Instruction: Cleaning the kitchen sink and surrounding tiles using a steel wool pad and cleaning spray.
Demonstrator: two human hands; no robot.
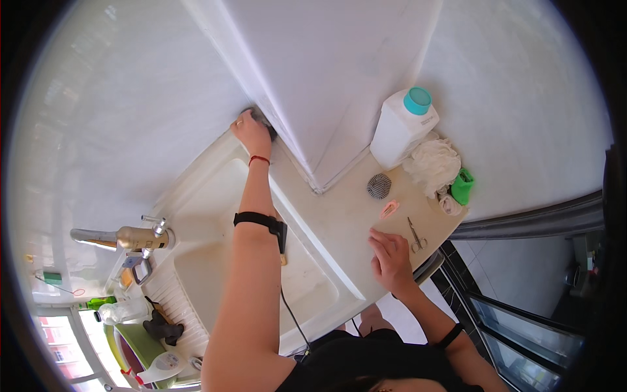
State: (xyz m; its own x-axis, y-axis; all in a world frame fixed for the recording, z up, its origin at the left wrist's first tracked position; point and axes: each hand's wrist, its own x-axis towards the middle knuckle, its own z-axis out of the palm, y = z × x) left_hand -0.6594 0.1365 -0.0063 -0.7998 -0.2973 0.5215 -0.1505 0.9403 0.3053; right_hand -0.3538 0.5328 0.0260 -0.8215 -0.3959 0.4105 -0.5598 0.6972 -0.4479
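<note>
My left hand (251,131) reaches to the far corner of the sink ledge, against the wall. Its fingers press on a dark grey cloth or scouring pad (273,133), mostly hidden under the hand. Below that arm lies the pale basin of the sink (215,255). My right hand (393,259) rests on the beige countertop (338,220) with nothing in it, its thumb apart from the loosely bent fingers. Small metal scissors (416,239) lie just right of it. A pink hair clip (390,209) and a round, black-and-white striped object (379,186) lie beyond its fingertips.
A white bottle with a teal cap (418,101), a white mesh bath puff (433,164) and a green cloth (462,186) stand or lie along the right wall. A faucet (142,237) juts out on the left. Bottles and a green basin (142,338) crowd the lower left.
</note>
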